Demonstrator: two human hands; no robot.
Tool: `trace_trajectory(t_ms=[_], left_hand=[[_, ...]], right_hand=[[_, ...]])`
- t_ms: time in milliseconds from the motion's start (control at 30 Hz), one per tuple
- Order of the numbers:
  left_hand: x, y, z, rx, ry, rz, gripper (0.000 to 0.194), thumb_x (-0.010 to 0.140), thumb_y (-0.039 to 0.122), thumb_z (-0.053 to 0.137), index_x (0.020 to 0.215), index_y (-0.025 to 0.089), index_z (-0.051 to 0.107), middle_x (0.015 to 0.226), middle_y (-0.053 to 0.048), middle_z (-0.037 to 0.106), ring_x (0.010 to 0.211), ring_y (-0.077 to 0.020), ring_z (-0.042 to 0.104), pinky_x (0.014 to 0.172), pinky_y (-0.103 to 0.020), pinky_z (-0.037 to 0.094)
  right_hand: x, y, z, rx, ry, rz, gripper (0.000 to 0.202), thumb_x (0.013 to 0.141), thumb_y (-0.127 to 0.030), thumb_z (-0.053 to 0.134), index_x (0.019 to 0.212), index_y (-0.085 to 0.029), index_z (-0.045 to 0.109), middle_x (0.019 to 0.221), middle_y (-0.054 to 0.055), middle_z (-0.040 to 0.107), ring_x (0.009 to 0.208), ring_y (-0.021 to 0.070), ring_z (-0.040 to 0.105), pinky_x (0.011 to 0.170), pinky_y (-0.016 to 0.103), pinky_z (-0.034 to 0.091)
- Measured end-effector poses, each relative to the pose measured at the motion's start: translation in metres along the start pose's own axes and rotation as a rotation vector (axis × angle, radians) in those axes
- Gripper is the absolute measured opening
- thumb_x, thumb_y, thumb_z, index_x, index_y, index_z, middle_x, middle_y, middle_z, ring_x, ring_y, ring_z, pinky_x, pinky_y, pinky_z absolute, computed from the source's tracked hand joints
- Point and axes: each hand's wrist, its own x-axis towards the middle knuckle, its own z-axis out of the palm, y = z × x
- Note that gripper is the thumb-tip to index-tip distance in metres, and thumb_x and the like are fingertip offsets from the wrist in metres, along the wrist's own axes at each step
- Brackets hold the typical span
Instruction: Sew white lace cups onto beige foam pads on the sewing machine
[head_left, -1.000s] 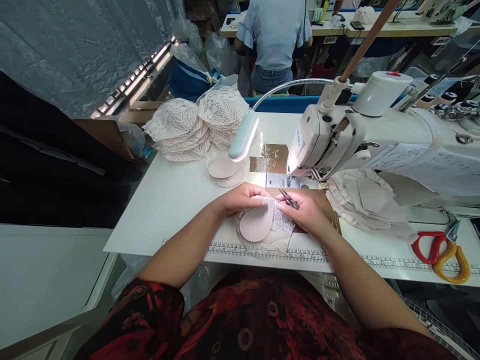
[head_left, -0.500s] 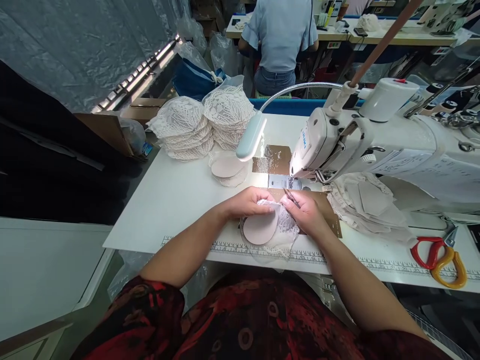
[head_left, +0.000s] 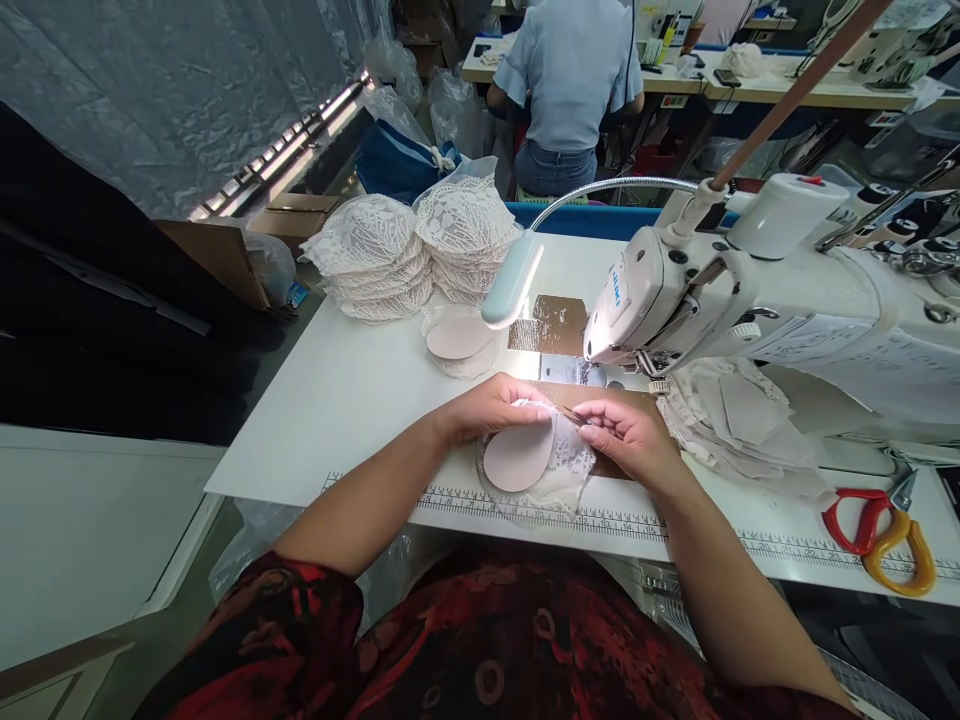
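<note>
My left hand (head_left: 501,405) pinches the upper edge of a white lace bra cup (head_left: 576,462), which has a smooth, pale pink oval pad (head_left: 519,458) on its near face. The piece hangs over the ruler strip by the table's front edge. In my right hand (head_left: 621,432) is a small pair of thread snips (head_left: 573,415), held between thumb and fingers. Their tips point left at the cup's upper edge, close to my left fingertips. Just beyond both hands stands the needle area of a white sewing machine (head_left: 637,295).
Two stacks of lace cups (head_left: 367,258) stand at the back left, with a padded piece (head_left: 459,340) before them. Flat fabric pieces (head_left: 739,415) lie under the machine arm. Large scissors (head_left: 885,535) rest at the right. A lamp (head_left: 514,278) hangs low. Another person (head_left: 574,90) sits beyond.
My right hand has turned and shifted slightly right and down, so the snips now point left at the cup's edge instead of upward. My left hand keeps its hold.
</note>
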Motion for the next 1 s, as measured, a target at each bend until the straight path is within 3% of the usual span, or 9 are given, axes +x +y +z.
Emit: trace_trajectory(t_ms=[333, 600, 800, 900, 1000], left_hand=[[0.002, 0.006, 0.007, 0.107, -0.14, 0.037, 0.036, 0.077, 0.042, 0.074, 0.068, 0.009, 0.065, 0.061, 0.003, 0.046, 0.058, -0.0068, 0.036, 0.051, -0.02, 0.025], [0.004, 0.001, 0.006, 0.194, -0.162, 0.1, 0.038, 0.081, 0.047, 0.069, 0.073, 0.01, 0.066, 0.063, 0.001, 0.05, 0.059, -0.0081, 0.041, 0.053, -0.021, 0.029], [0.008, -0.004, 0.008, 0.222, -0.118, 0.078, 0.037, 0.078, 0.045, 0.072, 0.091, 0.011, 0.073, 0.084, -0.007, 0.068, 0.077, -0.0158, 0.059, 0.066, -0.024, 0.044], [0.008, -0.002, 0.007, 0.186, -0.087, 0.047, 0.037, 0.077, 0.043, 0.073, 0.095, 0.011, 0.072, 0.09, -0.008, 0.069, 0.081, -0.0163, 0.061, 0.071, -0.025, 0.047], [0.005, 0.003, -0.003, 0.179, -0.062, 0.009, 0.036, 0.076, 0.042, 0.074, 0.093, 0.01, 0.07, 0.083, -0.005, 0.067, 0.073, -0.0132, 0.059, 0.065, -0.023, 0.046]], right_hand=[[0.007, -0.007, 0.014, -0.192, -0.009, -0.092, 0.027, 0.088, -0.044, 0.059, 0.098, -0.021, 0.07, 0.097, 0.005, 0.071, 0.087, 0.0192, 0.062, 0.076, 0.031, 0.046], [0.007, -0.007, 0.017, -0.227, -0.001, -0.048, 0.025, 0.085, -0.046, 0.059, 0.09, -0.021, 0.061, 0.074, -0.002, 0.058, 0.066, 0.0137, 0.051, 0.06, 0.026, 0.038], [0.011, -0.005, 0.022, -0.218, 0.089, -0.043, 0.034, 0.076, -0.049, 0.069, 0.078, -0.023, 0.048, 0.07, -0.005, 0.048, 0.064, 0.0128, 0.044, 0.058, 0.026, 0.035], [0.01, -0.002, 0.022, -0.276, 0.083, -0.074, 0.031, 0.08, -0.045, 0.065, 0.072, -0.023, 0.044, 0.067, -0.004, 0.047, 0.063, 0.013, 0.043, 0.058, 0.026, 0.034], [0.008, 0.0, 0.015, -0.331, 0.168, -0.096, 0.024, 0.082, -0.039, 0.061, 0.073, -0.023, 0.045, 0.07, -0.004, 0.05, 0.064, 0.0134, 0.045, 0.06, 0.027, 0.035]])
